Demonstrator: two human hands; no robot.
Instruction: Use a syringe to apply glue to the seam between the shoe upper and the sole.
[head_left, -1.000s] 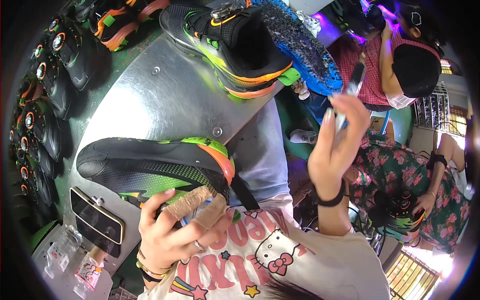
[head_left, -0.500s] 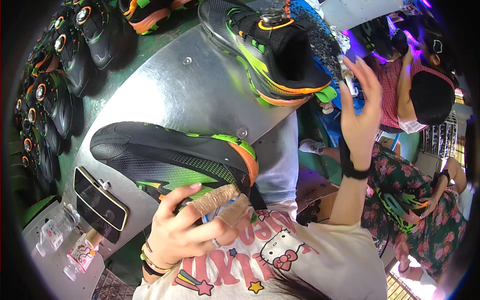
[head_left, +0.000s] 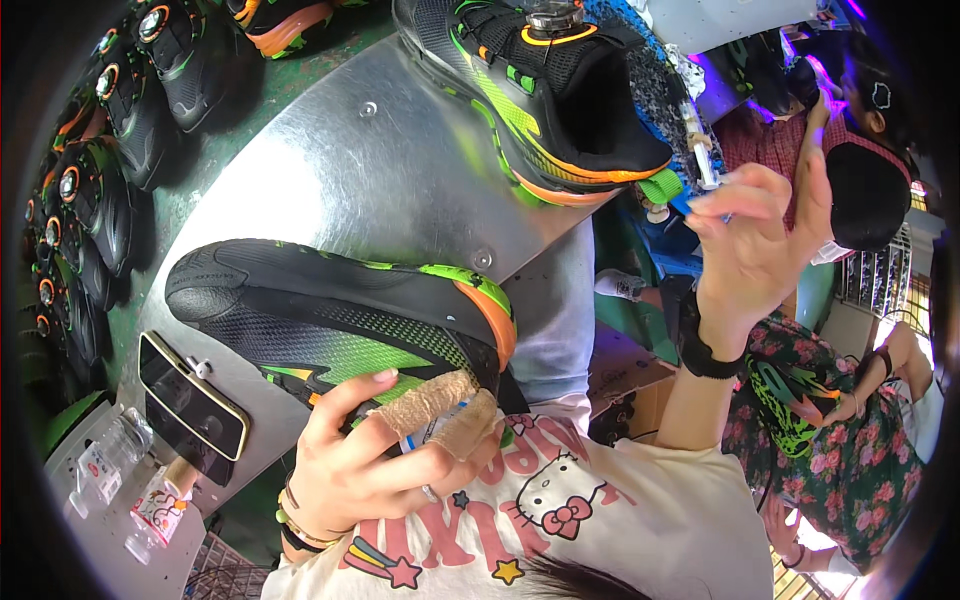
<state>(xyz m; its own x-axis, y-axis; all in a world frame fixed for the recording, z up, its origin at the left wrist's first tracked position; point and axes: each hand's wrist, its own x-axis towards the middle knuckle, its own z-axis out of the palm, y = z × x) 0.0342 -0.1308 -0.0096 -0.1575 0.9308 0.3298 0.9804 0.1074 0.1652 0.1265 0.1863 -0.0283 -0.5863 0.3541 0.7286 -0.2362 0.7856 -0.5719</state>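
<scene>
Black-green shoe (head_left: 340, 310) was held tilted over metal table (head_left: 330, 160), rear part clasped by left hand (head_left: 360, 455). Judged light; mesh upper (head_left: 350, 352) pliable, sole edge (head_left: 350, 277) stiffer; firm heel (head_left: 492, 322) judged best gripped. Right hand (head_left: 755, 240) was poised near white item (head_left: 703, 158), fingers half-curled, nothing seen held.

Metal tabletop (head_left: 320, 165) bears an upright black-green-orange shoe (head_left: 540, 135) at far end, dark-screened phone (head_left: 208, 410) and small white piece (head_left: 201, 368) at near left; second shoe (head_left: 340, 315), on its side, over near part, contact unclear.
</scene>
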